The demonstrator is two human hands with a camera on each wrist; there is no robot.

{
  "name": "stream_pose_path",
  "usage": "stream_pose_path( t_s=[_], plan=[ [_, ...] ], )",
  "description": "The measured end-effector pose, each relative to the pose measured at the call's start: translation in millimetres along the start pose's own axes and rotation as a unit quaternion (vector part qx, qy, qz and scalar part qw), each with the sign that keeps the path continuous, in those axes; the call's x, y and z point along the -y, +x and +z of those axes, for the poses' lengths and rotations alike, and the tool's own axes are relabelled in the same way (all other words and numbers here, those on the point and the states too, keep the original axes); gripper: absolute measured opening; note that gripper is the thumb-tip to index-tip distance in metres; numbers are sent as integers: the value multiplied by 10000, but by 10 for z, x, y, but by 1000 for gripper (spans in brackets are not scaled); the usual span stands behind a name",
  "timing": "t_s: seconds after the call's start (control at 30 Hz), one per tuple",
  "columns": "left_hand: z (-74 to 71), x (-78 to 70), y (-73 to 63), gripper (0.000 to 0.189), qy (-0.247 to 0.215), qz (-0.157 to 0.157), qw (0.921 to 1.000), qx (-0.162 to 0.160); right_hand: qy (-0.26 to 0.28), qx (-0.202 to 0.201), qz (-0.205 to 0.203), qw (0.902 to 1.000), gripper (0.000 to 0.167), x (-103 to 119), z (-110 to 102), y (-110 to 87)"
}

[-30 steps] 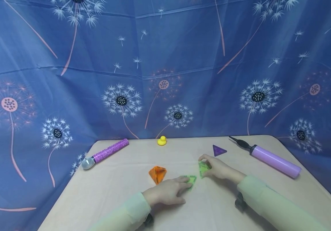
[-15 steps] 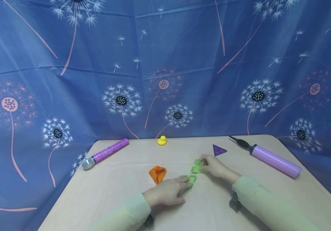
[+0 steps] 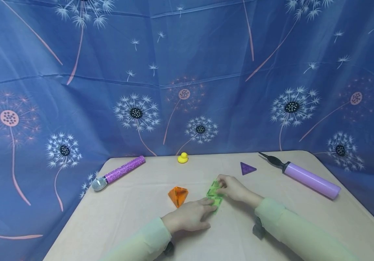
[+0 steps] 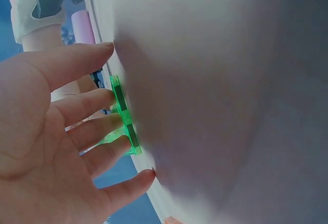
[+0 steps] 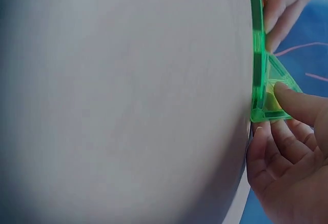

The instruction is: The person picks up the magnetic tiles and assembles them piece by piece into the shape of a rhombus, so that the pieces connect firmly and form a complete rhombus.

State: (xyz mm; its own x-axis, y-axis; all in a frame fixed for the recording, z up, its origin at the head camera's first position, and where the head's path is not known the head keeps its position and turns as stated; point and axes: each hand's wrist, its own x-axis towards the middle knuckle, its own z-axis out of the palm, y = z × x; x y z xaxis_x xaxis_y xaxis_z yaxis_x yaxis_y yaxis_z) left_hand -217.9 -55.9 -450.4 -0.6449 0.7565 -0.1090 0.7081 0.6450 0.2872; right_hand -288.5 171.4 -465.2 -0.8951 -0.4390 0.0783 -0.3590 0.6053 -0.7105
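My left hand rests with spread, fairly straight fingers on a clear green triangular magnetic tile that lies flat on the table. Its fingertips touch the tile's top in the left wrist view. Between thumb and fingers, my right hand pinches a second green triangular magnetic tile, which rises up from the table. In the head view, the bottom of this held tile meets the far edge of the flat one. An orange diamond-shaped piece lies just left of the hands.
A purple triangular tile lies behind my right hand. At the back stands a yellow rubber duck. A glittery purple microphone lies at the left, a lilac hand pump at the right. Blue dandelion-print cloth hangs behind the table.
My right hand has moved left with its green tile, bringing it up against the far edge of the flat tile. My left hand has stayed in place on the flat tile.
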Motion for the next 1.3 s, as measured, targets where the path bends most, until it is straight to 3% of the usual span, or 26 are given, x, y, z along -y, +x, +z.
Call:
stream_pose_path(
  t_s=[0.5,1.1,1.2,1.3],
  plan=[
    [-4,-5,21,57,93,42,9999,22,-57,342,-584,9977,15,53,53,-21],
    [-41,18,-1,63,115,194,9997,123,-130,678,-446,9966,23,-45,-48,-54],
    [-35,25,-16,64,59,190,9997,115,-192,509,-606,9967,22,-114,-122,-89],
    [-27,30,-31,64,-26,180,9998,105,-510,44,-760,9958,19,-178,-225,-135]
  ],
)
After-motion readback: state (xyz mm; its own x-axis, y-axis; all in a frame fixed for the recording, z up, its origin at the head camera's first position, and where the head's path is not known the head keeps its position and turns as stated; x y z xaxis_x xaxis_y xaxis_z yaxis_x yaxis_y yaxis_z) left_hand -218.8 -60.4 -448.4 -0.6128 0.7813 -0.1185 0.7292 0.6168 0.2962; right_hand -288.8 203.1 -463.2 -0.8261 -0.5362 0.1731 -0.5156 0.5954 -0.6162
